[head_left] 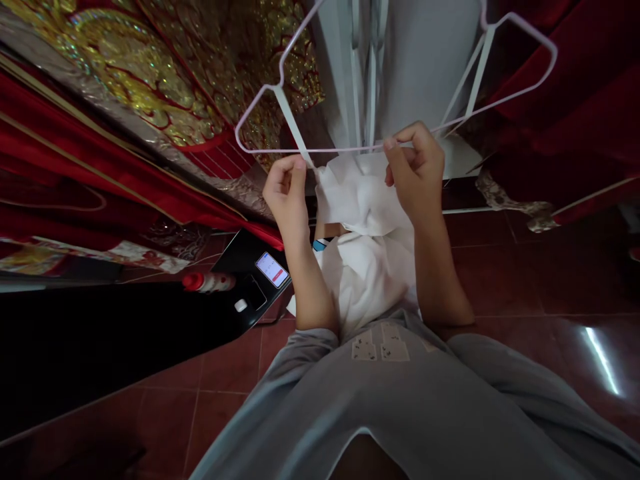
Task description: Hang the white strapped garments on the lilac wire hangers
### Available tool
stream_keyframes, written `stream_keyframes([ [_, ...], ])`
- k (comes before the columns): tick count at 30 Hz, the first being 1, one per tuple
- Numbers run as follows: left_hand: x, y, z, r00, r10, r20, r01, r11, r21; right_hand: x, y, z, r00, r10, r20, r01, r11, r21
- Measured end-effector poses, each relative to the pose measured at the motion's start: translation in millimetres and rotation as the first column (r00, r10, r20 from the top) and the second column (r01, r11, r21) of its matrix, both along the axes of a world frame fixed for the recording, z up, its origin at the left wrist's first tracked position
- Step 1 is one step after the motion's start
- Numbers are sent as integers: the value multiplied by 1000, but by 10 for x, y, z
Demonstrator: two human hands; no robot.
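Observation:
A white garment (370, 193) with thin straps hangs in front of me, gathered and creased. One white strap (289, 121) loops over the left shoulder of a pale pink hanger (330, 151); another strap (481, 72) loops over its right shoulder. My left hand (287, 190) is closed, pinching the left strap just below the hanger's bottom bar, close to the garment's upper edge. My right hand (420, 170) is curled around the bottom bar right of its middle, thumb on the bar. Whether its fingers also catch some cloth is hidden.
Red and gold sequined clothes (200, 73) hang at the left, dark red cloth (590, 87) at the right. A black table (125, 340) at left bears a lit phone (273, 269), a red-capped bottle (210, 282) and a small white case (241, 305). The floor (540, 280) is red tile.

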State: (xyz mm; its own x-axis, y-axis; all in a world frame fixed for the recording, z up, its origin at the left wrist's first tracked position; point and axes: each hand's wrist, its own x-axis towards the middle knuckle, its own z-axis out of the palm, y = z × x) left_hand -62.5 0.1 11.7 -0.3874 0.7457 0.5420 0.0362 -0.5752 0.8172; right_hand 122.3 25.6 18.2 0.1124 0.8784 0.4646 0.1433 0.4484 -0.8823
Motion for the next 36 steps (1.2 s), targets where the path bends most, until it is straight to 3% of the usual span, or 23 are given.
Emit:
stream_keyframes([
  [4,-4,-124,125,976,-207,61,213,972,-102,7,-55,-2,999,9,-38,-9,1000,1],
  [7,-86,-228,364,915,-335,226,375,912,-165,20,-63,4,997,40,-60,-42,999,-24],
  [10,-236,-273,729,746,-383,545,556,809,-192,51,-39,10,997,54,-61,-56,998,-27],
  [13,-376,-199,1067,601,-459,654,653,754,-71,71,-11,4,996,78,-33,-79,997,-22],
  [16,-450,-52,1201,658,-464,593,628,772,-93,56,-1,-13,995,95,-17,-95,995,-19],
  [19,-506,45,1087,761,-412,502,488,872,-24,27,-3,-29,995,104,0,-104,994,-31],
  [23,-586,14,743,799,-226,557,273,962,-2,36,13,-41,996,90,11,-89,995,-42],
  [26,-540,-31,505,797,-127,590,222,971,-91,67,43,-59,994,107,-6,-108,993,-40],
  [29,-367,-10,357,827,-122,549,251,953,-167,66,59,-77,992,127,-25,-128,991,-32],
  [32,-164,52,305,874,-191,447,308,929,-204,34,32,-57,990,133,-40,-134,991,-25],
  [36,12,102,305,898,-183,401,265,951,-159,26,-24,55,989,140,-42,-141,990,-8],
])
